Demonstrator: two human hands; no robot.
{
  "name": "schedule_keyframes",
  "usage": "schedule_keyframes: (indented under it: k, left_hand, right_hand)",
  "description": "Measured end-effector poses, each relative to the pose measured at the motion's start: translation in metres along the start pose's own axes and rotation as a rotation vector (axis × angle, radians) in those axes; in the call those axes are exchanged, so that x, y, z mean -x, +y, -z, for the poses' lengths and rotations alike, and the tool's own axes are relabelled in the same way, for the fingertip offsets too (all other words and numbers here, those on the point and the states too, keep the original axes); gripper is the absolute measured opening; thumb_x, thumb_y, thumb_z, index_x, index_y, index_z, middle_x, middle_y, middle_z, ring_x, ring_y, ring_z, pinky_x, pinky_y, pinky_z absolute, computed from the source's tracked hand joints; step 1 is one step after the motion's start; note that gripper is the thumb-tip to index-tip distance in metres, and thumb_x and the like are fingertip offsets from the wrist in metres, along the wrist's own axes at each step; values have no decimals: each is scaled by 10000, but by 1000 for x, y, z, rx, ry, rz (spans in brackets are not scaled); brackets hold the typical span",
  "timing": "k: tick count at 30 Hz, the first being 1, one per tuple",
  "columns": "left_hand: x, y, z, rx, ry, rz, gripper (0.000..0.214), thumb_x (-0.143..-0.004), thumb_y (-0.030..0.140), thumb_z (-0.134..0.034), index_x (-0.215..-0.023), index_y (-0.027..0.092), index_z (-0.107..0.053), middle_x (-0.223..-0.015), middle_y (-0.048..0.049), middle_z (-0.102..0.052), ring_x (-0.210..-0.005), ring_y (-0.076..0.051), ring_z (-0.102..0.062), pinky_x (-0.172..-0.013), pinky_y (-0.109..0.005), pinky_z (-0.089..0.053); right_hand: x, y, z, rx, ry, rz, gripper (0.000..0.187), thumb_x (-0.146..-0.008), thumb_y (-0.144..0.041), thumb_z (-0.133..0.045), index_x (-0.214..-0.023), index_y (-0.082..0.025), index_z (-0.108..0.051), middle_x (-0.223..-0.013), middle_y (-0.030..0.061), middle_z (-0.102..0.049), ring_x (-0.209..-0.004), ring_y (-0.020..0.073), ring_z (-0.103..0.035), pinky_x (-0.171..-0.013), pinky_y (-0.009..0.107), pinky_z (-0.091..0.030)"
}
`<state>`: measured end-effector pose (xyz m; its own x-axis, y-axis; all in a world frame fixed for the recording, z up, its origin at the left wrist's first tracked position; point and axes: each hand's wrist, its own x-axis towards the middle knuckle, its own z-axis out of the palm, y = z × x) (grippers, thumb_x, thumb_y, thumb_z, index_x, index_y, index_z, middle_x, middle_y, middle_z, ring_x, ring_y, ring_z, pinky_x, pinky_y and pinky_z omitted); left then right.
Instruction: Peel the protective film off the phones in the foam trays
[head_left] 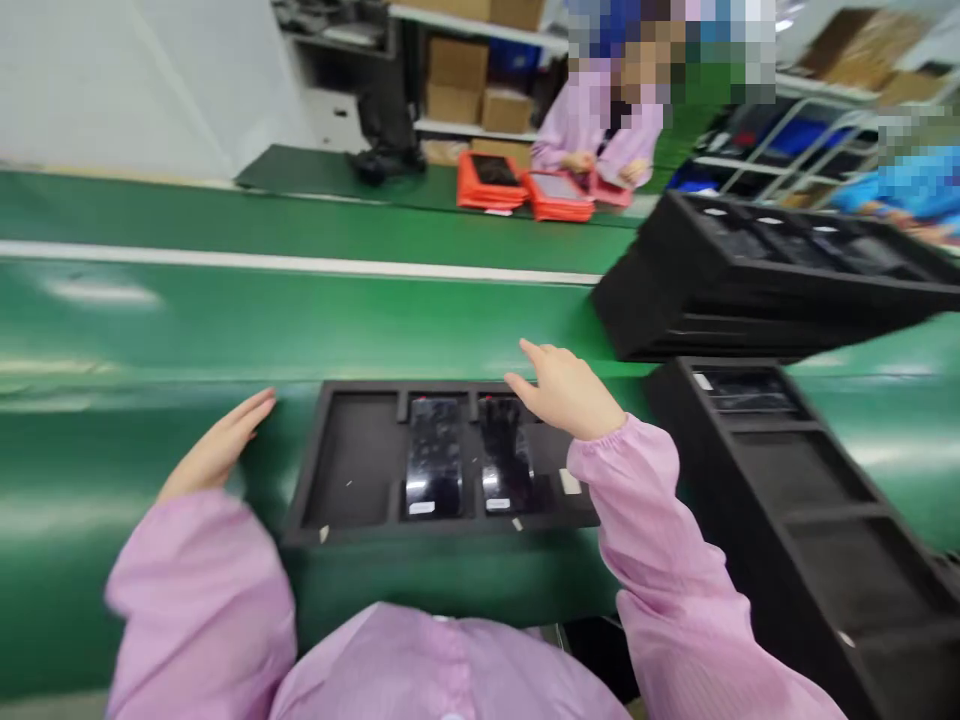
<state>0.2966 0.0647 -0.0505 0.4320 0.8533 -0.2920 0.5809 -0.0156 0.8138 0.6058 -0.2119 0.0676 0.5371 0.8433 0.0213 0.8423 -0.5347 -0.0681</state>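
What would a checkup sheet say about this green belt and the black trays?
Surface: green belt, shiny, blurred at the left.
Job's things: black tray with left phone and right phone in its middle slots; left slot bare.
Clutter: white scraps on the tray.
Grips: left hand open, by the tray's left edge; right hand open, over the tray's far rim, holding nothing.
Cables: nothing seen.
Surroundings: stacked trays at right; orange trays, co-worker, boxes beyond.
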Motion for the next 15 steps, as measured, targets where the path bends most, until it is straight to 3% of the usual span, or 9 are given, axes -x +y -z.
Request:
schedule_keyframes:
  k: [3,5,7,11,15]
  left_hand:
    - [-36,-4,-10,19,59,-68,562,-898,510,-475,-1373,211,-505,-1422,-56,-553,-1298,-247,-505,-1133,-435,-342]
    - [-54,-2,-22,-11,122,-132,502,-907,462,-487,-1355,242,-539,-1416,-43,-559,-1295,-240,-500,-1135,-411,-314]
    - [-62,0,-33,-72,170,-184,435,-857,454,-577,-1253,283,-633,-1339,-43,-619,-1265,-290,-508,-1150,-483,-227]
    - [-57,-2,-34,-141,210,-279,341,-849,435,-594,-1157,326,-691,-1172,-24,-702,-1091,-280,-581,-1102,-490,-222]
    - [-47,-9,-20,-172,217,-313,310,-872,421,-578,-1143,335,-702,-1118,-2,-718,-980,-239,-604,-1059,-431,-263]
  right_hand:
    - [-12,-56,-26,13,-159,127,280,-922,-307,-541,-1118,-158,-676,-951,143,-711,-896,314,-668,-753,424,-513]
    - [-21,-86,-47,22,-189,162,198,-899,-245,-572,-1017,-161,-707,-891,132,-714,-847,304,-671,-727,412,-501]
    - [-30,-104,-66,35,-199,190,168,-882,-183,-589,-986,-141,-714,-935,153,-703,-882,315,-660,-744,416,-485]
    - [-38,-109,-88,15,-202,259,193,-924,-173,-566,-1044,-109,-703,-1051,173,-658,-1007,309,-612,-825,412,-447]
    - [-32,-101,-96,-122,-231,338,225,-945,-228,-591,-1145,-173,-678,-994,75,-665,-929,207,-629,-832,346,-434]
